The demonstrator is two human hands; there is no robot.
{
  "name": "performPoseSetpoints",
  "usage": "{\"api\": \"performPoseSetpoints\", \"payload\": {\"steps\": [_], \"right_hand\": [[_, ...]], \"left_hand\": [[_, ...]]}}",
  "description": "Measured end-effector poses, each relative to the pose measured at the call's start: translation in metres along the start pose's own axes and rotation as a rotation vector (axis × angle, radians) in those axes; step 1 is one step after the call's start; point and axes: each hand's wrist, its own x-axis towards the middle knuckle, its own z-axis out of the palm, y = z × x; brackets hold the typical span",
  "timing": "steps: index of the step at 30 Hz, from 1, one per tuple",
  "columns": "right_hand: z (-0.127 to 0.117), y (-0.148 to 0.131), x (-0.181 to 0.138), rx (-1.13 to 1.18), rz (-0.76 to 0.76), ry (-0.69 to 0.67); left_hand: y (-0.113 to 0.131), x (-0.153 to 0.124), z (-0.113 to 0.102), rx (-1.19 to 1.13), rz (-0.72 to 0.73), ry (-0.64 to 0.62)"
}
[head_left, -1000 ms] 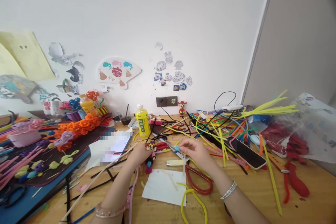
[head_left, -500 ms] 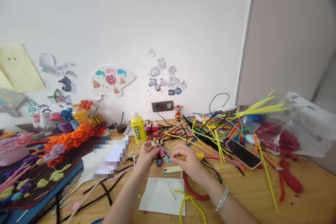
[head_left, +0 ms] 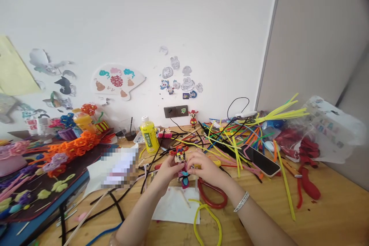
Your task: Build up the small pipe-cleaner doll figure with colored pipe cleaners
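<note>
A small handmade doll point(head_left: 180, 157) with a red hat, a pale face and a pink and blue lower part is upright between my hands. My left hand point(head_left: 167, 172) pinches its left side with thumb and fingers. From the other side my right hand point(head_left: 205, 166) has its bent fingers closed at the doll's middle, where they hide part of it. Under the doll lies a white sheet of paper point(head_left: 173, 211) with a thin stick on it. Red-handled scissors point(head_left: 220, 203) rest beside the paper, next to a loop of yellow pipe cleaner point(head_left: 220, 226).
Behind the doll stand a yellow drink bottle point(head_left: 150, 136) and a similar red-hatted doll point(head_left: 193, 118). Tangled pipe cleaners point(head_left: 230, 138) and a phone point(head_left: 262, 160) lie to the right. Orange fuzzy flowers point(head_left: 77, 146) and a dark mat point(head_left: 54, 196) fill the left.
My right hand has come in against the doll; before, it was apart, pinching something light blue. The doll now stands more upright, and the view has shifted slightly.
</note>
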Motion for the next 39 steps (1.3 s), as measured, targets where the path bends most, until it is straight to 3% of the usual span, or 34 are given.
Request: {"api": "performPoseSetpoints", "payload": {"steps": [5,19,28,34,37,39], "right_hand": [[0.002,0.009,-0.003,-0.023,-0.008,-0.041],[0.007,0.017,-0.005,-0.009,0.040,0.017],[-0.004,0.003,-0.003,0.021,0.056,0.029],[0.006,-0.002,-0.005,-0.035,0.063,-0.030],[0.012,-0.004,-0.006,-0.029,0.081,-0.030],[0.015,-0.004,-0.005,-0.035,0.101,-0.017]], "left_hand": [[0.000,0.000,0.002,0.007,-0.020,-0.009],[0.008,-0.005,0.002,-0.002,-0.001,-0.128],[0.004,-0.001,-0.002,0.016,0.019,-0.156],[0.005,-0.001,-0.004,0.110,-0.029,-0.130],[0.005,0.003,-0.011,0.383,-0.058,-0.032],[0.004,0.007,-0.019,0.813,-0.041,0.107]]}}
